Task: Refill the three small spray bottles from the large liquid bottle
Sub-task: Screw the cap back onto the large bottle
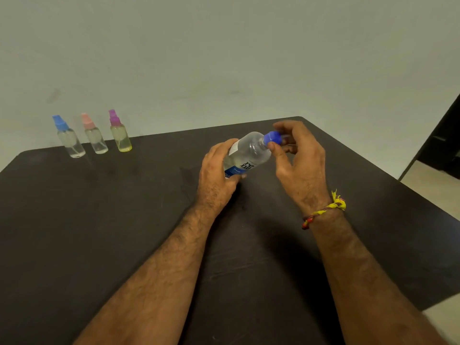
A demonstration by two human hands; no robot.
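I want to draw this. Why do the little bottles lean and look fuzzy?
Head view: the wide lens tips the three spray bottles near the picture's edge and softens them; the right hand at the blue cap is slightly motion-blurred.

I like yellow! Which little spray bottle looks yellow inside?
The small spray bottle with the purple top, rightmost in the row. Its body looks yellowish; the blue-topped and pink-topped bottles look clear.

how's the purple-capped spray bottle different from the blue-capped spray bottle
The purple-capped spray bottle looks yellowish; the blue-capped spray bottle looks clear. The purple-capped one stands rightmost in the row, the blue-capped one leftmost. Both are small, upright, capped, untouched on the dark table.
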